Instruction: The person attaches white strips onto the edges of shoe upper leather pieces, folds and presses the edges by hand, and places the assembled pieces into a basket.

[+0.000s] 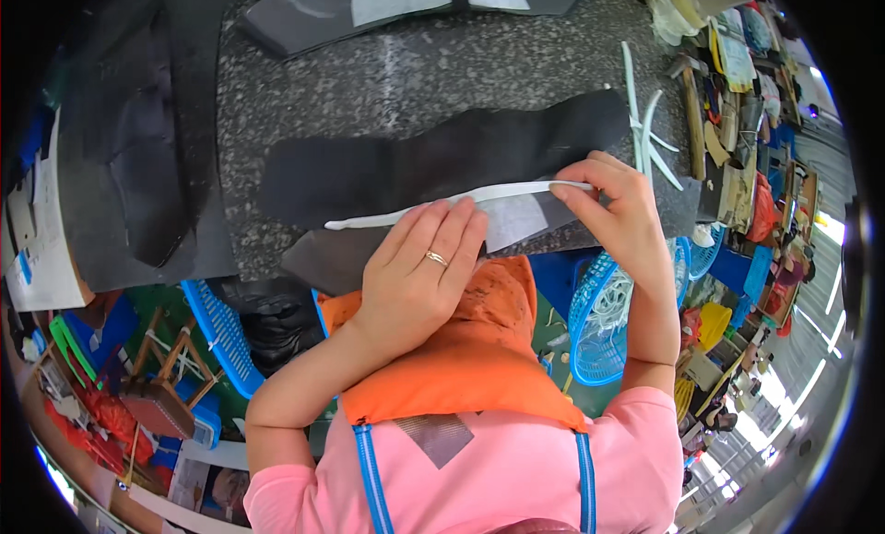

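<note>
A long black piece of sheet material [433, 156] with a wavy far edge lies on the speckled grey worktop [304, 96]. Along its near edge runs a narrow white strip [406, 216]. My left hand [419, 262] lies flat with its fingers stretched out, fingertips on the strip. Between thumb and fingers, my right hand [604, 197] pinches the strip's right end. Under my hands, at the worktop's near edge, is another dark piece with a white patch [516, 222]. Several loose pale strips [641, 133] lie to the right of the black piece.
Dark pieces with white patches [406, 1] lie at the far edge. More black sheet material [147, 165] is at the left. A blue basket [590, 350] with white scraps stands below right, another blue basket [221, 336] below left. Tools [724, 119] crowd the right side.
</note>
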The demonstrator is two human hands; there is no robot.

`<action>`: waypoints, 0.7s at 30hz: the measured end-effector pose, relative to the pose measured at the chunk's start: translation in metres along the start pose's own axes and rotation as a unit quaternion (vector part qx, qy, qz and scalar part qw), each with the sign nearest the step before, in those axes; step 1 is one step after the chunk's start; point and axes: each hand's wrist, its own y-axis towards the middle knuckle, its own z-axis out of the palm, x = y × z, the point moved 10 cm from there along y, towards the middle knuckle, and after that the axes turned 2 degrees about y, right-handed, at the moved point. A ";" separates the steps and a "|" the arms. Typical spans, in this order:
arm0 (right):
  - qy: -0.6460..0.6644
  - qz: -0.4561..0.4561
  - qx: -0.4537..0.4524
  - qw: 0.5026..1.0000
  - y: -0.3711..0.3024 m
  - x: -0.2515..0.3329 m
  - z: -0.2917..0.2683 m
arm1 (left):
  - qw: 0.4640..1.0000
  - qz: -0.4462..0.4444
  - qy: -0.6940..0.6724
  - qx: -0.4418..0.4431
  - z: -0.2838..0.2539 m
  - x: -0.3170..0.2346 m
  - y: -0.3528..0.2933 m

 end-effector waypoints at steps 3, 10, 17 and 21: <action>-0.041 0.029 -0.005 0.999 -0.005 -0.009 -0.001 | 0.997 -0.020 0.053 0.051 0.005 -0.004 0.015; -0.144 -0.016 -0.038 0.989 0.008 -0.007 -0.004 | 0.997 -0.035 0.012 0.073 0.011 0.005 0.021; -0.247 -0.195 -0.108 0.943 0.013 0.069 -0.024 | 0.995 -0.057 0.080 0.034 -0.008 -0.008 0.018; -0.224 -0.297 -0.040 0.928 0.031 0.120 0.049 | 0.992 -0.112 -0.042 -0.035 -0.027 0.023 -0.008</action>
